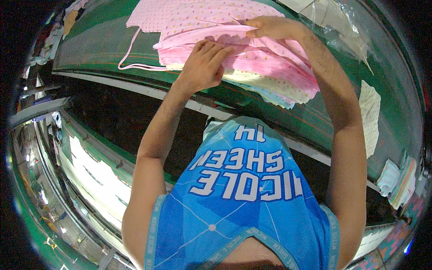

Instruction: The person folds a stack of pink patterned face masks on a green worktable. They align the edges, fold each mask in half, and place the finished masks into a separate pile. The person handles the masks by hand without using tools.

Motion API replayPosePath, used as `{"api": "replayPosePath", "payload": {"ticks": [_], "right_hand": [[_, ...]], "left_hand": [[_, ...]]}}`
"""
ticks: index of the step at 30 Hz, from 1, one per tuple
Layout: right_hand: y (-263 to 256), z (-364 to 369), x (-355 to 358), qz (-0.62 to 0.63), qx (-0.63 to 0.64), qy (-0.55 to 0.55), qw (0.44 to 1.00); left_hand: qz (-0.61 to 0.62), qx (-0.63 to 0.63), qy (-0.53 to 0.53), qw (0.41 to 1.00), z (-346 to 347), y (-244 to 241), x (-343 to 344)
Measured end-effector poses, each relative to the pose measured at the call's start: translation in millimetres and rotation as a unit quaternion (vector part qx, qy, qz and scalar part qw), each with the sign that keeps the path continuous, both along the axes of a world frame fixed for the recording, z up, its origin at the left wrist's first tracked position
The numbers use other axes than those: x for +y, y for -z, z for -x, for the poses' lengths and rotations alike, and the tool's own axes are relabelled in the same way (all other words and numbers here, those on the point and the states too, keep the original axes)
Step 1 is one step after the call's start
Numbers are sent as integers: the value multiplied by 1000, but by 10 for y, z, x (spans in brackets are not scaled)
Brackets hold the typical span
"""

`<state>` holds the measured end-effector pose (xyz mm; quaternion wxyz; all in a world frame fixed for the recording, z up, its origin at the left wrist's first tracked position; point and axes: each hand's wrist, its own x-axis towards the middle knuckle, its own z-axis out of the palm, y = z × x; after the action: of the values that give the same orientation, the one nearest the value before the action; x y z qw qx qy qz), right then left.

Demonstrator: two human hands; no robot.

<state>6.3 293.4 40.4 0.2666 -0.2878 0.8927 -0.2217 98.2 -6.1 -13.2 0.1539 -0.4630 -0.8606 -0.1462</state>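
A thick stack of pink printed cloth [209, 17] lies in many layers on a green-topped table, its near edges fanned out. My left hand [206, 64] is at the near edge of this stack, fingers curled against the pink layers; its thumb is mostly hidden. Farther right, my right hand [275, 27] pinches a raised fold of the pink cloth between thumb and fingers. Beneath the pink layers show pale yellow cloth [270, 79] and light blue cloth [278, 99]. A narrow pink strip [130, 50] loops out from the left side of the stack.
The green tabletop [101, 44] has a pale front edge [118, 82]. Clear plastic sheeting [337, 23] lies at the far right, with a dotted cream cloth piece [369, 118] nearer. Small folded cloths [396, 182] sit at the right edge. Another table bearing white material [98, 172] stands at left.
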Motion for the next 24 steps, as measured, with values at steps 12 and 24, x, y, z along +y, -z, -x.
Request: {"api": "replayPosePath", "payload": {"ticks": [12, 24], "right_hand": [[54, 35, 25, 5, 7, -2, 1000], [92, 51, 4, 27, -17, -2, 1000]], "left_hand": [[1, -62, 43, 997, -348, -132, 442], [-106, -65, 19, 992, -588, -10, 114]]}}
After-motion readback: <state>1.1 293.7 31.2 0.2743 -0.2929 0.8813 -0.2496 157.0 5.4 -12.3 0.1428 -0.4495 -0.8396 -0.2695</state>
